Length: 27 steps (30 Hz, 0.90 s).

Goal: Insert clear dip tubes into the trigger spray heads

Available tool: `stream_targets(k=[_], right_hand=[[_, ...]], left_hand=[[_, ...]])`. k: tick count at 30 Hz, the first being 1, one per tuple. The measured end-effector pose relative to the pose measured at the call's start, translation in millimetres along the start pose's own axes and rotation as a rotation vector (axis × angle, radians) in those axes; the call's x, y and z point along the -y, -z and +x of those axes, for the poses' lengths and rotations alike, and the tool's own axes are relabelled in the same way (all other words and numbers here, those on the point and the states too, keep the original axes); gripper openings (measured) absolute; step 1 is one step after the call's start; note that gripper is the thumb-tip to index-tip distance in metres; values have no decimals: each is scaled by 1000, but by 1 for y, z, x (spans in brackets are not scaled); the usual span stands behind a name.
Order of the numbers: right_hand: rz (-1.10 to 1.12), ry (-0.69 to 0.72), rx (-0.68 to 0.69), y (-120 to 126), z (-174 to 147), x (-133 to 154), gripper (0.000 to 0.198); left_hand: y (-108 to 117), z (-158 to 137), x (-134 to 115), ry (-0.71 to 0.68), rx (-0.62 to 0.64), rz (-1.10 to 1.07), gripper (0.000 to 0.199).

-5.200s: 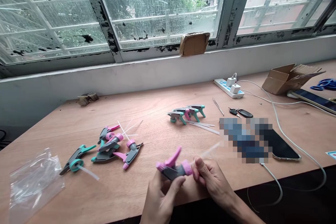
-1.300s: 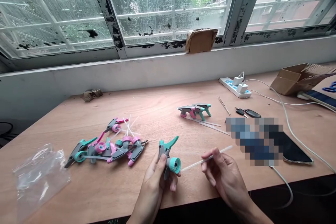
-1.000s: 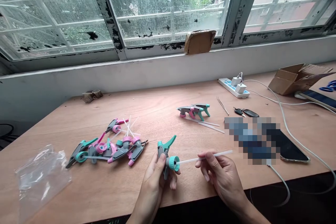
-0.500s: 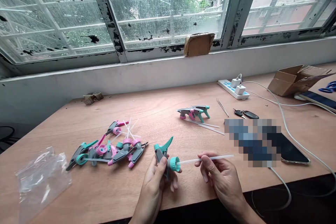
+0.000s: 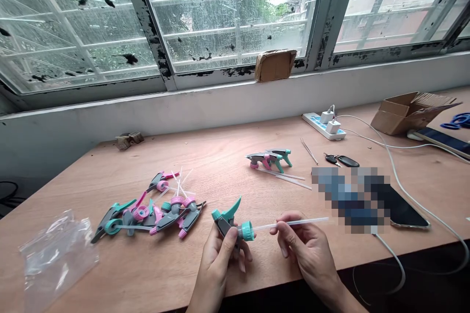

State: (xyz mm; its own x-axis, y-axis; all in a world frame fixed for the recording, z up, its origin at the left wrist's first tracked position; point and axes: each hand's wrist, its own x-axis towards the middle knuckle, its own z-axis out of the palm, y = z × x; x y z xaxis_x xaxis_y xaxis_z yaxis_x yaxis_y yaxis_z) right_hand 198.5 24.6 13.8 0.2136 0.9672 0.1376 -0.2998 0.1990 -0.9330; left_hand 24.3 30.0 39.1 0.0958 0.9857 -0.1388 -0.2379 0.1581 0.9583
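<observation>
One grey-and-teal spray head (image 5: 223, 224) is gripped by your left fingers (image 5: 228, 244); your right fingers (image 5: 289, 235) pinch one clear tube (image 5: 311, 220), tip at the collar (image 5: 247, 231).

White power strip (image 5: 318, 126), two charger plugs (image 5: 333, 127) seated in it, toward the rear of the tabletop (image 5: 209, 156) as I face it. Right of the strip: opened cardboard box (image 5: 391, 118). In front of it: tweezers (image 5: 309, 150), keys (image 5: 347, 161), then a black phone (image 5: 407, 205). Behind it, leftward: cardboard piece (image 5: 275, 66) by the window (image 5: 235, 14).
</observation>
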Motion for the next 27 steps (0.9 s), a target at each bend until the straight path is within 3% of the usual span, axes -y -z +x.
stream_targets(k=[27], right_hand=[[56,-82,83,2,4,-1,28]], left_hand=[[7,-1,-1,-18,28,160,38]])
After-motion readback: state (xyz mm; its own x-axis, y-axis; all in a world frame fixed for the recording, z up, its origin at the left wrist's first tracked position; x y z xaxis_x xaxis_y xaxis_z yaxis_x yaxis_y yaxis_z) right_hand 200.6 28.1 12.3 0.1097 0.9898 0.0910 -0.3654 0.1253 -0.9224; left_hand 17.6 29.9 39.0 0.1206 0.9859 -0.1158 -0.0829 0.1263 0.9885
